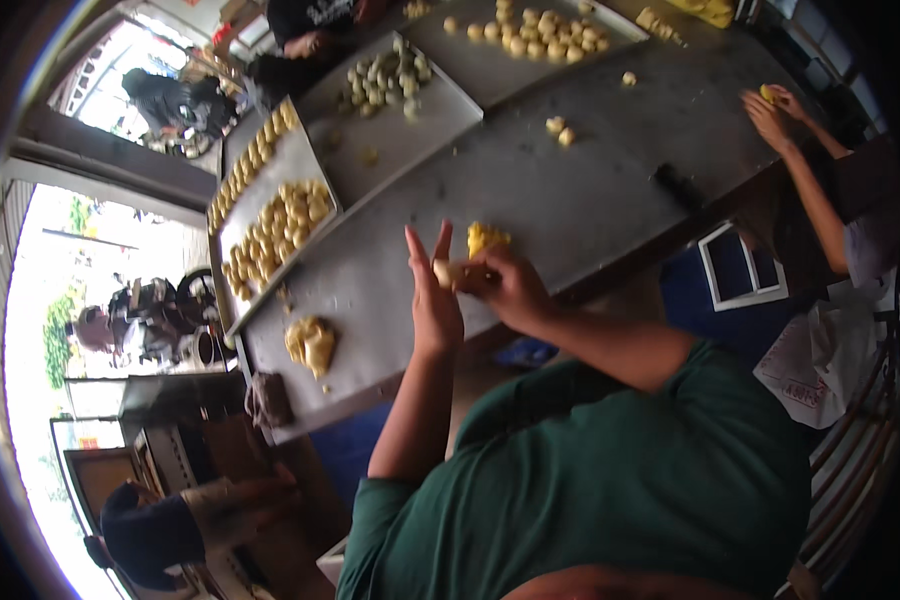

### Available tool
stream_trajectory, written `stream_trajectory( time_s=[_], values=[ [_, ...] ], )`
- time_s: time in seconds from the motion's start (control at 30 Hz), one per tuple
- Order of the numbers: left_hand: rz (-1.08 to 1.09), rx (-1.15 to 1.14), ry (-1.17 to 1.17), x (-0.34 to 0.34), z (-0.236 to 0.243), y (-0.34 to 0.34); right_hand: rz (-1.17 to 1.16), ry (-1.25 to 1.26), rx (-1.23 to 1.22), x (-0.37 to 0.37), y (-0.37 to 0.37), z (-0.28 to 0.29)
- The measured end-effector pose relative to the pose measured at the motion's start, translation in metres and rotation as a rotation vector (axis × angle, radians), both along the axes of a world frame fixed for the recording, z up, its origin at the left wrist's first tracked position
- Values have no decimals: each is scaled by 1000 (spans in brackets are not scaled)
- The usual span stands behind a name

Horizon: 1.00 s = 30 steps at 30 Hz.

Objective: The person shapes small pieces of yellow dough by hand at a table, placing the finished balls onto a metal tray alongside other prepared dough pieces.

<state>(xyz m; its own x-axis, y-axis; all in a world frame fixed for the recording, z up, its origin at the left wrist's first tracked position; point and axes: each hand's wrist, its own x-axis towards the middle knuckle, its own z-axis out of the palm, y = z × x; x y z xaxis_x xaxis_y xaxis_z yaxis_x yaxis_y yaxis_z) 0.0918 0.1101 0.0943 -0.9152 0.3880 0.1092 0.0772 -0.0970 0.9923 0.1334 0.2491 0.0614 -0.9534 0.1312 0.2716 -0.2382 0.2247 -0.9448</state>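
Observation:
My left hand point(435, 305) is raised over the metal table with its fingers stretched and spread. A small pale dough piece point(448, 273) sits between my two hands, against the left hand's fingers. The fingers of my right hand point(510, 288) are bent and closed on that piece from the right. Just beyond my right hand, a crumbly yellow mound point(488, 237) rests on the tabletop, partly covered by the hand. Over to the left, a larger lump of yellowish dough point(310, 345) lies near the table's edge.
Round dough balls fill a tray point(332, 190) at the left; greenish pieces and more balls lie in trays point(460, 90) behind. A dark cloth point(268, 400) is at the table's left corner. Another person's hands point(770, 115) work at the right. A white-framed stool point(740, 268) stands below.

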Motion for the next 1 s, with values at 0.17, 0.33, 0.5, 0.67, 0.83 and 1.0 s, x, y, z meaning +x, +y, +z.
stream_trajectory(
  time_s=[0.17, 0.33, 0.5, 0.67, 0.83, 1.0],
  values=[
    [138, 162, -171, 2, -15, -2, 92, 97, 31, 1, 16, -13],
    [51, -647, 179, -6, -65, -76, -231, 11, 116, -22, 86, -38],
    [71, -1354, 453, -6, -58, -78, -372, 85, 271, -39, 129, -66],
    [300, -1332, 666, -38, -84, -87, -272, 156, 280, -46, 105, -79],
    [368, -1107, 645, 1, -35, -86, -255, 77, 324, -32, 122, -68],
    [-198, -1454, 334, 5, 21, -87, -167, 122, 392, -39, 119, -70]
  ],
)
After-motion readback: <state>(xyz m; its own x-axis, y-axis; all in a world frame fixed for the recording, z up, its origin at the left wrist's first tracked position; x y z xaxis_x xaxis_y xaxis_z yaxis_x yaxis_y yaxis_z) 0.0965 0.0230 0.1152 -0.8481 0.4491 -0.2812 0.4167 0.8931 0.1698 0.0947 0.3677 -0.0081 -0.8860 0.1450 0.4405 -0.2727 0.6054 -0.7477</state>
